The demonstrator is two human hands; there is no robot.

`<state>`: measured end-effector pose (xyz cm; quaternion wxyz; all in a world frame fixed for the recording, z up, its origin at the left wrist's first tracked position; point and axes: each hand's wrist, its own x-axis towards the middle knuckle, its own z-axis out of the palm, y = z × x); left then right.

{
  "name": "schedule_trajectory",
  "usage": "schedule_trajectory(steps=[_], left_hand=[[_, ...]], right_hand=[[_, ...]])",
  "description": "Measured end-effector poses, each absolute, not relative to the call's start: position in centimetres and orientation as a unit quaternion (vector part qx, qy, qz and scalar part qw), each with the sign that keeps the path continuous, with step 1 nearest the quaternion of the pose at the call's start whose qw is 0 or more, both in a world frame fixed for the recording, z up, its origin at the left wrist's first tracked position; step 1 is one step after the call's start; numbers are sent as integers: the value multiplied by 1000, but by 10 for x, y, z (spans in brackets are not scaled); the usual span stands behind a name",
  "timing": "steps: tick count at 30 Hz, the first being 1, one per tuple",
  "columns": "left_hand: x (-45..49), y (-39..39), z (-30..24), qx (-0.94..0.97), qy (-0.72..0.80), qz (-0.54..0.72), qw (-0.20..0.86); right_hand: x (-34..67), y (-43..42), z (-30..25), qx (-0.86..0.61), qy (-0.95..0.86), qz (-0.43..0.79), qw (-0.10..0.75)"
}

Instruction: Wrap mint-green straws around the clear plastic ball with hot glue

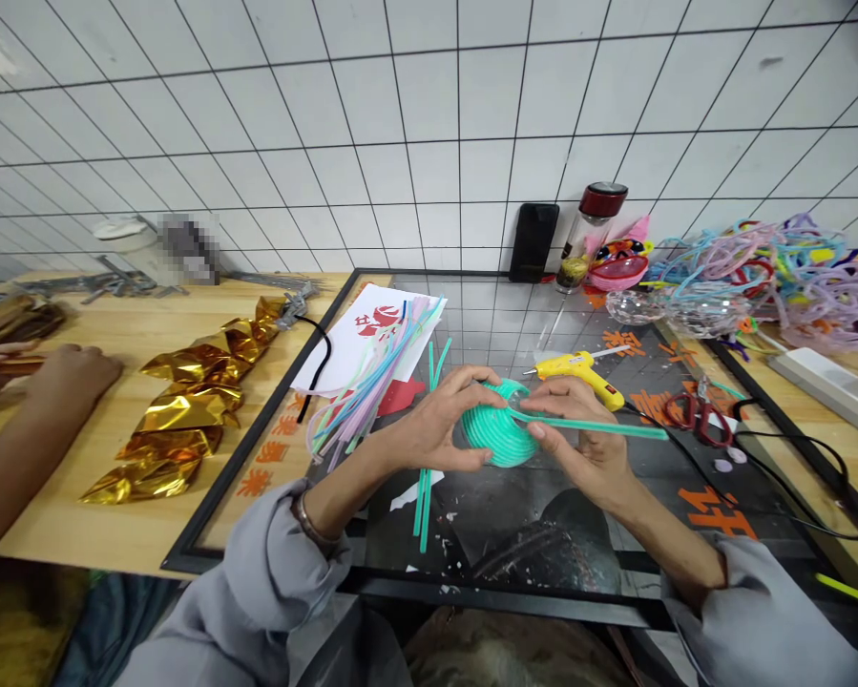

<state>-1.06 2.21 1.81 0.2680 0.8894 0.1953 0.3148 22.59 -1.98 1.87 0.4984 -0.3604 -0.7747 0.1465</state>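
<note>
A teal coil (498,434) of wound plastic tube sits between my hands above a mirror-like glass board (543,515). My left hand (435,425) cups the coil's left side, fingers curled round it. My right hand (578,434) pinches the loose teal tube (615,428) where it leaves the coil; the free end runs right towards the scissors. Two loose teal tubes (423,496) lie on the board under my left wrist.
A yellow glue gun (578,370) and red scissors (693,412) lie right of the coil. A bundle of pastel tubes (371,382) rests on white paper. Gold foil (185,410) lies on the wooden table, where another person's hands (49,377) work. Phone (533,241) and bottle (590,234) stand at the wall.
</note>
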Motion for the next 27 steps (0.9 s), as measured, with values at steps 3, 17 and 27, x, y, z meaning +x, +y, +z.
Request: schedule_trajectory(steps=[3, 17, 27], left_hand=[[-11, 22, 19, 889, 196, 312, 273], [-11, 23, 18, 885, 203, 300, 293], [-13, 25, 15, 883, 181, 310, 304]], right_hand=[[225, -18, 19, -379, -752, 157, 515], [223, -14, 16, -371, -724, 227, 536], [225, -14, 17, -345, -753, 208, 521]])
